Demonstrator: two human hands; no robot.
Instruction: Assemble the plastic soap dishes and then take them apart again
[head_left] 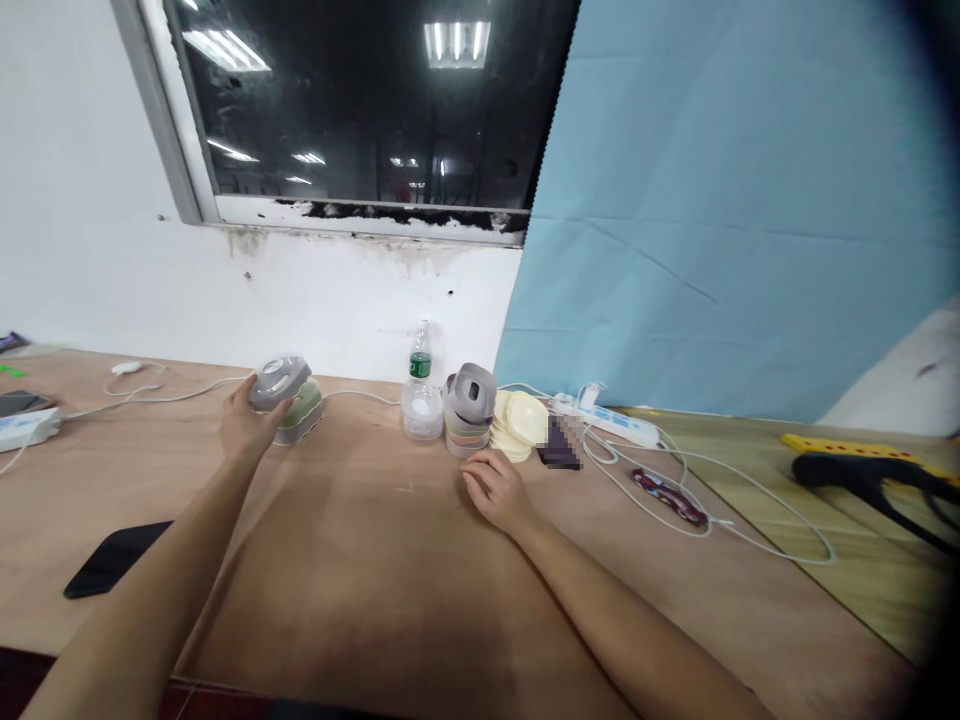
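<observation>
My left hand [251, 425] is wrapped around a grey plastic container [281, 380], thumb on the near side. It sits over a green container [301, 408] with a grey rim below; whether the two touch, I cannot tell. My right hand [496, 490] rests on the table with its fingers curled together and nothing visible in them. Just behind it stands a stack of bowl-like containers [466, 425], a grey one [474, 393] tilted on top. Beside the stack lean several cream-coloured lids [525, 420].
A clear plastic bottle [421, 385] stands between the two groups. To the right are a dark pixelated item [561, 445], a power strip [619, 425], cables and a dark red packet [670, 498]. A black phone-like slab [116, 560] lies front left, another power strip [28, 428] far left.
</observation>
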